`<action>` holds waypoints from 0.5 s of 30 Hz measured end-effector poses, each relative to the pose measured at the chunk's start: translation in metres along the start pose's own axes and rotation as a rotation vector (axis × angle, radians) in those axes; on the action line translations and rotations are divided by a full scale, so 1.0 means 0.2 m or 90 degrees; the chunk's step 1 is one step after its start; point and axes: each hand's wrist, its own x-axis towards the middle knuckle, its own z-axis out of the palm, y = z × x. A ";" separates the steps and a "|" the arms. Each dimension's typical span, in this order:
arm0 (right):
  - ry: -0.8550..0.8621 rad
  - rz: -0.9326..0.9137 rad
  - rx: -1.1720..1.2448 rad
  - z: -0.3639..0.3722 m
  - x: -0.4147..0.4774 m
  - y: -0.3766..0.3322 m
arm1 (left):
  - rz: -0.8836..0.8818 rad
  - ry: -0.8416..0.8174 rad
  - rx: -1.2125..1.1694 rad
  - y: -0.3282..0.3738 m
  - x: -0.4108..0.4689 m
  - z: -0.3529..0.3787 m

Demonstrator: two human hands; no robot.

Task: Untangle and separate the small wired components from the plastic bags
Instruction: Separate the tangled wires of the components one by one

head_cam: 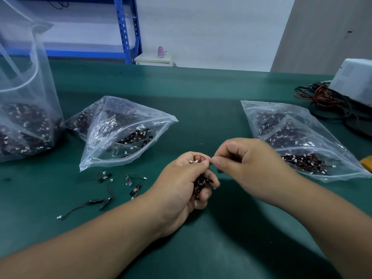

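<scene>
Head view. Left hand (181,182): fingers curled round a tangled clump of wired components (201,183), over the green mat (201,117). Right hand (247,164): thumb and forefinger pinched a strand at the clump's top. Separated components (112,188): loose on the mat (black leads, white plugs), left of the hands, below the open zip bag (120,133). Right bag (302,141): filled, beside the right hand.

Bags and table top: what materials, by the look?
Bags: clear thin plastic film, glossy; creases, glare and contents showing through, zip strip at the mouth. Table top: matte dark green, probably a rubber or vinyl mat; no weave visible, soft sheen, so uncertain.
</scene>
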 end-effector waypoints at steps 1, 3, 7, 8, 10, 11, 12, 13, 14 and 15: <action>0.006 -0.001 -0.011 0.00 0.00 0.00 | -0.003 0.000 -0.006 0.00 0.00 0.00; 0.007 0.000 -0.015 -0.01 0.01 0.00 | -0.009 0.001 -0.026 0.01 0.00 -0.01; -0.064 0.014 -0.025 -0.01 -0.01 -0.01 | -0.005 -0.001 -0.017 0.00 0.00 -0.01; -0.073 0.016 -0.027 0.00 -0.01 -0.01 | -0.006 -0.002 -0.011 0.00 0.00 -0.01; -0.055 0.020 -0.016 0.01 -0.01 -0.01 | -0.004 -0.011 0.000 0.00 0.00 -0.01; -0.040 0.023 -0.005 0.01 -0.01 0.00 | -0.001 -0.017 0.005 0.01 0.00 -0.01; -0.029 0.027 0.006 0.02 -0.01 0.00 | 0.002 -0.022 0.008 0.01 0.00 -0.01; -0.021 0.030 0.015 0.02 -0.01 0.00 | 0.005 -0.025 0.008 0.01 -0.01 -0.01; -0.014 0.033 0.022 0.02 -0.01 0.00 | 0.009 -0.025 0.004 0.01 -0.01 -0.01; -0.005 0.036 0.030 0.03 -0.01 0.01 | 0.015 -0.022 -0.004 0.01 -0.01 -0.01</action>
